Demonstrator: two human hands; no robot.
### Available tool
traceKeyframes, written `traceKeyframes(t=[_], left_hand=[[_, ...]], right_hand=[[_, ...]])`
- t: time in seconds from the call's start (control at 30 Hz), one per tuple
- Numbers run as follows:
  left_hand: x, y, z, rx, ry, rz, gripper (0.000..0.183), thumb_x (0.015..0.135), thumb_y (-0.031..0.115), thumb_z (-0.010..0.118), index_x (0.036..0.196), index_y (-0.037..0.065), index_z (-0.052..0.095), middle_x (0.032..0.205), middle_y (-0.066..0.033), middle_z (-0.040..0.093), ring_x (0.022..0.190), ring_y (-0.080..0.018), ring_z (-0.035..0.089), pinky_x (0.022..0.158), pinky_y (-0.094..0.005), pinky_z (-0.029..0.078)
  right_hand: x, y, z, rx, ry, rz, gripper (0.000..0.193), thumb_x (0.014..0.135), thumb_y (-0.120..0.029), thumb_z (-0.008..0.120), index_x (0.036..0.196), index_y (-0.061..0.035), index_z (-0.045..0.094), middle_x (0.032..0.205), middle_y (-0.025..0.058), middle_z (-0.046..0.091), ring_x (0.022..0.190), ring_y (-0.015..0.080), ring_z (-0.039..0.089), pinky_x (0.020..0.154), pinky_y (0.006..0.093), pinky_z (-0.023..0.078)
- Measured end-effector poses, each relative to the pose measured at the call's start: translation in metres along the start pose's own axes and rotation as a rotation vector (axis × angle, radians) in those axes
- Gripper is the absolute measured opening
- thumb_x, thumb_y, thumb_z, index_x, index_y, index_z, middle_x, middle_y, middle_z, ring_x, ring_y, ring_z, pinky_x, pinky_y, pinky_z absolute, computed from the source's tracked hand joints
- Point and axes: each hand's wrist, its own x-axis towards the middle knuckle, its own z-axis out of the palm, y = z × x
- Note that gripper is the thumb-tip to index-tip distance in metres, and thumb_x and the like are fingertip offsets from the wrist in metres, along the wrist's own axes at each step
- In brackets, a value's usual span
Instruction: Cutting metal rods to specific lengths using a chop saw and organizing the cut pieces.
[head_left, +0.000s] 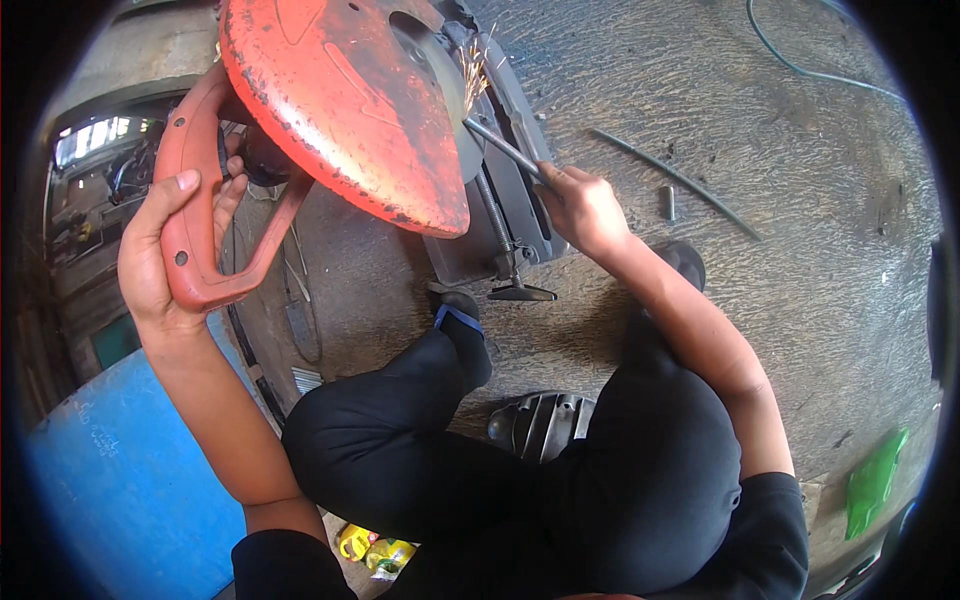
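Observation:
A chop saw with a worn red blade guard (340, 100) fills the upper middle. My left hand (160, 235) is wrapped round its red loop handle (200, 200), fingers curling through the opening. My right hand (588, 212) grips a metal rod (508, 150), whose far end meets the saw's grey disc (465, 135). Sparks (474, 72) fly up from that contact. Below the rod lies the saw's clamp screw (494, 215), ending in a dark crank handle (522, 293) near my feet.
A long thin rod (680, 180) and a short metal piece (669, 203) lie on the rough floor at right. Between my legs sits a ribbed metal part (540, 425). A blue panel (140, 470) stands at left; a green bag (875, 483) lies far right. A thin hose (820, 72) curves at top right.

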Motion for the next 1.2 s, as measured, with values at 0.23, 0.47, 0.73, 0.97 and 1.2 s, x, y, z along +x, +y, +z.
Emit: traceKeyframes(t=[0.23, 0.47, 0.73, 0.97, 1.2], left_hand=[[0.0, -0.004, 0.002, 0.038, 0.039, 0.001, 0.052, 0.082, 0.007, 0.059, 0.127, -0.014, 0.04, 0.115, -0.0232, 0.055, 0.102, -0.028, 0.058, 0.095, -0.0384, 0.047], [0.0, -0.004, -0.001, -0.012, 0.059, -0.008, 0.053, 0.082, 0.007, 0.06, 0.126, -0.014, 0.04, 0.115, -0.0227, 0.055, 0.103, -0.0285, 0.058, 0.098, -0.038, 0.047], [0.0, -0.004, 0.001, -0.024, 0.057, 0.0, 0.052, 0.083, 0.006, 0.057, 0.126, -0.015, 0.039, 0.117, -0.0244, 0.054, 0.107, -0.0311, 0.056, 0.1, -0.0431, 0.043], [0.001, -0.005, 0.002, -0.042, 0.049, -0.001, 0.051, 0.083, 0.005, 0.057, 0.126, -0.015, 0.04, 0.118, -0.0247, 0.053, 0.107, -0.0318, 0.056, 0.101, -0.0436, 0.043], [0.0, -0.004, 0.002, 0.0, 0.063, -0.003, 0.054, 0.081, 0.007, 0.06, 0.127, -0.013, 0.039, 0.116, -0.0227, 0.054, 0.104, -0.0288, 0.058, 0.099, -0.0389, 0.046]], right_hand=[[0.005, 0.019, -0.007, 0.369, -0.265, 0.369, 0.038, 0.093, -0.027, 0.042, 0.086, 0.0023, 0.066, 0.059, 0.0128, 0.054, 0.055, 0.0237, 0.054, 0.055, 0.0362, 0.042], [0.004, 0.011, -0.003, 0.98, -0.569, 0.638, 0.037, 0.098, -0.026, 0.039, 0.092, 0.0036, 0.06, 0.056, -0.0042, 0.038, 0.047, 0.0063, 0.036, 0.041, 0.023, 0.03], [0.0, -0.002, 0.005, 0.569, -0.408, 0.449, 0.034, 0.097, -0.026, 0.046, 0.087, 0.0023, 0.061, 0.058, 0.004, 0.047, 0.048, 0.0144, 0.044, 0.047, 0.0324, 0.039], [-0.002, 0.001, 0.008, 0.111, -0.223, 0.147, 0.027, 0.092, -0.023, 0.054, 0.083, 0.0032, 0.055, 0.061, 0.024, 0.052, 0.06, 0.041, 0.055, 0.055, 0.0446, 0.043], [0.0, -0.004, 0.004, 0.107, -0.172, 0.148, 0.023, 0.088, -0.016, 0.059, 0.076, 0.0023, 0.051, 0.066, 0.0266, 0.055, 0.07, 0.0467, 0.055, 0.061, 0.049, 0.046]])
